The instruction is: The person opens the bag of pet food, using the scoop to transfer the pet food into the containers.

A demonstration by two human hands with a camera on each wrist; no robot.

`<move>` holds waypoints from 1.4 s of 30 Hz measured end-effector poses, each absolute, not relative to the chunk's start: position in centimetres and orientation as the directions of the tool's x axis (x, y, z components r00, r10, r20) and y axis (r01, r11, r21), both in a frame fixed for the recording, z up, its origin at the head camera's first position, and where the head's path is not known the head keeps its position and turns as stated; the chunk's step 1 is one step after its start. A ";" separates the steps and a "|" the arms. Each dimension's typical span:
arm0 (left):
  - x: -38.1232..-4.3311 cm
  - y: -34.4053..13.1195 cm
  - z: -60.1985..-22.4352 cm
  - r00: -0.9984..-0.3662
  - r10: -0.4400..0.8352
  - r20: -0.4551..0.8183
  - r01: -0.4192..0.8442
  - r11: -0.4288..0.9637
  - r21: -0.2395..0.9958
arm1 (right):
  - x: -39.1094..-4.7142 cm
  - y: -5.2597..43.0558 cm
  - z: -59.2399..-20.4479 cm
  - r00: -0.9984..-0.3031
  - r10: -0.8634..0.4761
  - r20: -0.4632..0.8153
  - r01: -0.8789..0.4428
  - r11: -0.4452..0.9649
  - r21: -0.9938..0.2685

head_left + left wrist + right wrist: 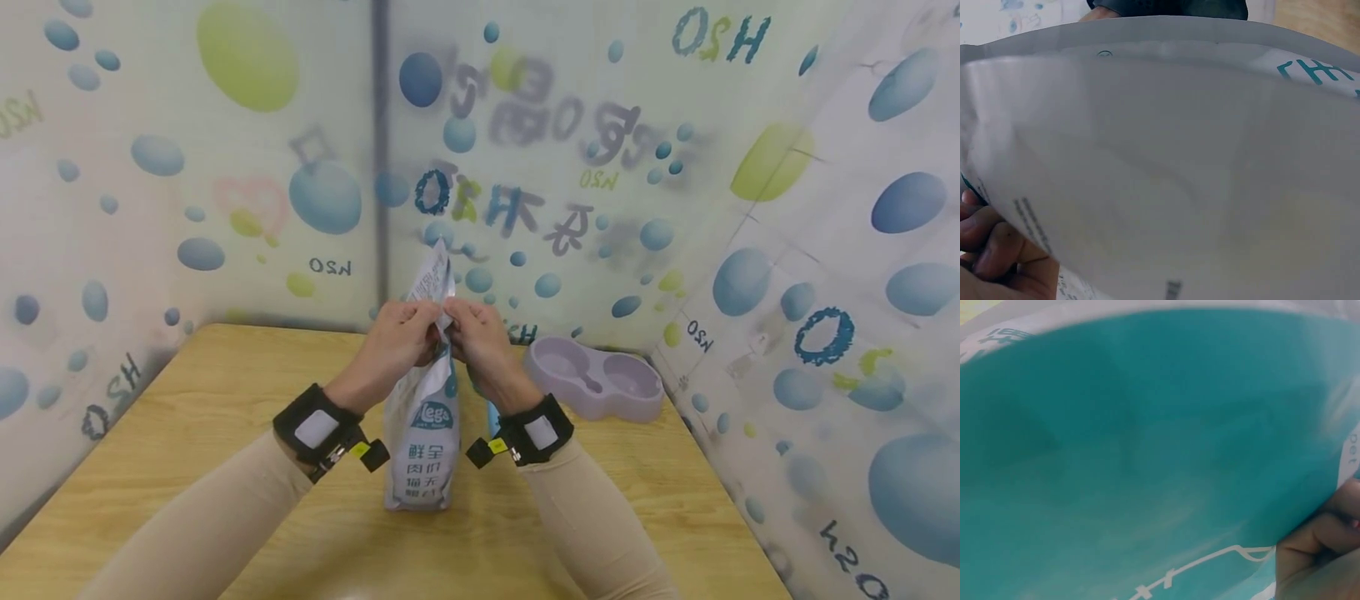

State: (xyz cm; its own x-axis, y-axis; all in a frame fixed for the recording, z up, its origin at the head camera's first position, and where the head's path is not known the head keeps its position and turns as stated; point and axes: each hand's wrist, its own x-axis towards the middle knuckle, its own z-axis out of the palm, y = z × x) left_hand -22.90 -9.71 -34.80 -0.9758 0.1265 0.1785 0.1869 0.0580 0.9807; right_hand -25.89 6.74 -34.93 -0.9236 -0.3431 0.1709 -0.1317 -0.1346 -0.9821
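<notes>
A pale pet food bag [433, 433] with a teal label stands upright on the wooden table, its narrow side facing me. Its upper end is creased and tapers to a point above my hands. My left hand [397, 337] pinches the top of the bag from the left; my right hand [483, 346] pinches it from the right, thumbs close together. The left wrist view is filled by the whitish bag side [1179, 169], with curled fingers [997, 240] at its edge. A teal bag side [1147, 437] fills the right wrist view, fingers [1319, 540] bent at its edge.
A lilac double pet bowl [592, 407] sits at the back right of the table [247, 400]. Something light blue [492, 419] shows partly behind the bag and right wrist. Walls with printed bubbles [326, 200] enclose the table at the back and sides.
</notes>
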 end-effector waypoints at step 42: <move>-25.7 -12.8 -29.6 -0.975 0.132 0.176 0.220 0.519 0.826 | -29.3 7.8 -29.5 -0.918 -0.396 -0.020 -0.174 0.447 -0.877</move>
State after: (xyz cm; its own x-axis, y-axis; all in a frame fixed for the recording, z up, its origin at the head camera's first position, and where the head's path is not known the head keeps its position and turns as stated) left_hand -25.66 -12.75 -29.60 -0.9754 0.1321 0.1764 0.2197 0.5188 0.8262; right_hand -29.26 7.82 -29.45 -0.9180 -0.3961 -0.0197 -0.1742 0.4473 -0.8772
